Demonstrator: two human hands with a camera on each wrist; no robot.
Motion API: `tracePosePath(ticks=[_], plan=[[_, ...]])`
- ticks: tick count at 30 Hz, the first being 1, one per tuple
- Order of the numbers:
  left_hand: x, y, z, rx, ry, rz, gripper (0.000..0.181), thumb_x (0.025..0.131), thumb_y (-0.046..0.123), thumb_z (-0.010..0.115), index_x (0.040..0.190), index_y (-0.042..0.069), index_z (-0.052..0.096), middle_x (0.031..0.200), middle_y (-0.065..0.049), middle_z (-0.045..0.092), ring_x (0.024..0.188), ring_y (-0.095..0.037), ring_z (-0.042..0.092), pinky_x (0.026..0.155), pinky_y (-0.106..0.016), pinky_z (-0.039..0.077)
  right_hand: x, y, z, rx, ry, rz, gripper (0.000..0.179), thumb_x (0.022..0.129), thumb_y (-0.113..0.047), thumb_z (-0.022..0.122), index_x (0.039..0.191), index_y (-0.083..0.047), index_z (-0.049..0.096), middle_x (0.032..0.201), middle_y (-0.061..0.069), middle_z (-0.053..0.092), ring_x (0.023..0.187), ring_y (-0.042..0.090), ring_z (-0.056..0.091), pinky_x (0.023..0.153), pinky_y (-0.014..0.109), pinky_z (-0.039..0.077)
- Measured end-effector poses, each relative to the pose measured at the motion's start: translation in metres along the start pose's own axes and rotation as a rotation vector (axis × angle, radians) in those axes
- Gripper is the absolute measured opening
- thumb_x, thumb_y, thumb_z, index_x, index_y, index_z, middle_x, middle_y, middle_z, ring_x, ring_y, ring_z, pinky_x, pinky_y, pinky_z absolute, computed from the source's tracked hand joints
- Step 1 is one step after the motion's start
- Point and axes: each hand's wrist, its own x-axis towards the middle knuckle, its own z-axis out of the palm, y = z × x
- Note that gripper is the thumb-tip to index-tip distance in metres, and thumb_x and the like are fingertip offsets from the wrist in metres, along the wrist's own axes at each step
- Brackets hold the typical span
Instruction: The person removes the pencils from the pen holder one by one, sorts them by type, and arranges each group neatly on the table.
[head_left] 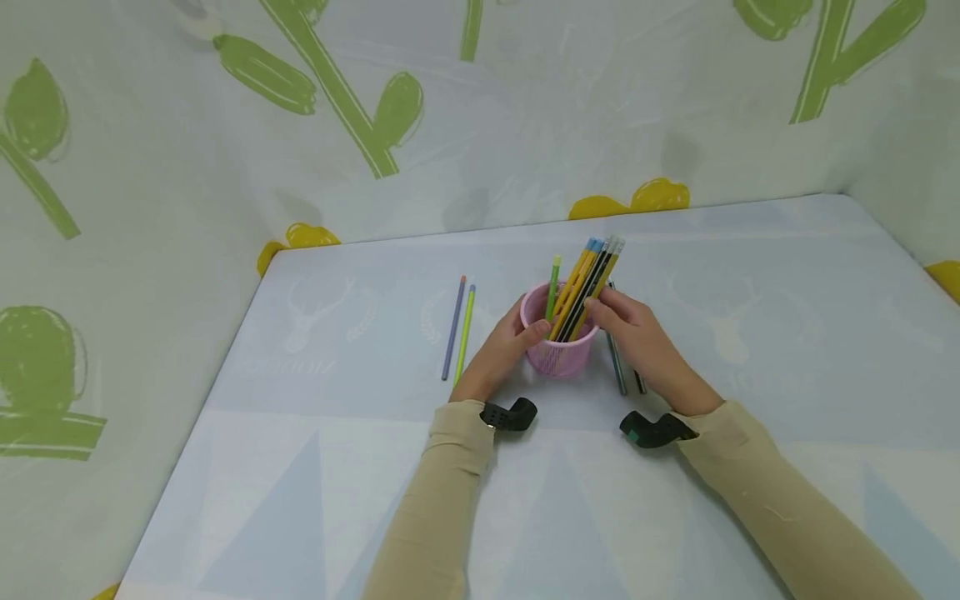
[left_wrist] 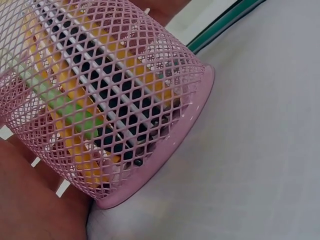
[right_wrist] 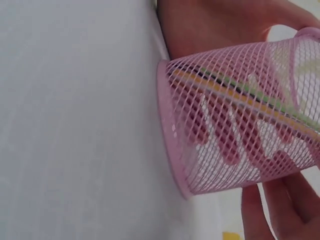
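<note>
A pink mesh pencil cup (head_left: 561, 360) stands on the table, holding a leaning bundle of yellow and black pencils (head_left: 583, 287) and a green pencil (head_left: 553, 283). My left hand (head_left: 501, 346) grips the cup's left side, thumb over the rim; its fingers show through the mesh in the right wrist view. On the cup's other side is my right hand (head_left: 637, 337), its thumb at the rim by the bundle and its fingers (right_wrist: 285, 202) against the outer wall. Pencil points rest near the cup's base (left_wrist: 165, 160) in the left wrist view.
Left of the cup lie a bluish-purple pencil (head_left: 453, 329) and a lime pencil (head_left: 465, 329). A dark teal pencil (head_left: 617, 367) and a black pencil (head_left: 640, 382) lie partly under my right hand. The patterned wall (head_left: 487, 150) borders the table's far edge.
</note>
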Motion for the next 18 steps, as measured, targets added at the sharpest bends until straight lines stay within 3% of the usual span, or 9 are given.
tracePosePath(ticks=[3,9,15,18], plan=[[-0.003,0.007,0.0,-0.002,-0.01,0.019,0.074,0.078,0.061,0.051,0.138,0.024,0.03,0.135,0.003,0.04,0.121,-0.009,0.038,0.101,-0.032,0.027,0.0,-0.002,0.002,-0.003,0.073,0.002,0.045,0.089,-0.044,0.047,0.12,-0.013,0.054,0.109,0.006,0.056,0.103,0.017,0.045,0.096,0.043,0.032],[-0.005,0.011,0.001,0.053,0.007,-0.02,0.096,0.064,0.078,0.048,0.139,0.022,0.028,0.137,0.002,0.037,0.123,-0.009,0.035,0.102,-0.032,0.026,-0.003,-0.006,0.001,-0.007,0.141,0.019,0.045,0.087,-0.046,0.049,0.113,-0.01,0.059,0.109,0.006,0.059,0.107,0.014,0.046,0.096,0.042,0.032],[-0.005,0.011,0.001,0.047,0.005,-0.018,0.076,0.078,0.061,0.049,0.14,0.023,0.027,0.138,0.001,0.036,0.124,-0.01,0.033,0.103,-0.033,0.024,-0.005,-0.011,-0.002,0.01,0.233,-0.027,0.043,0.087,-0.044,0.05,0.106,-0.007,0.063,0.105,0.004,0.061,0.098,0.015,0.054,0.091,0.039,0.037],[-0.006,0.011,0.0,0.052,0.006,-0.016,0.076,0.079,0.061,0.048,0.14,0.022,0.027,0.136,0.001,0.037,0.124,-0.009,0.033,0.102,-0.032,0.024,-0.004,-0.011,-0.005,0.03,0.295,-0.065,0.042,0.088,-0.041,0.05,0.105,-0.005,0.064,0.102,0.003,0.062,0.091,0.016,0.058,0.089,0.036,0.04]])
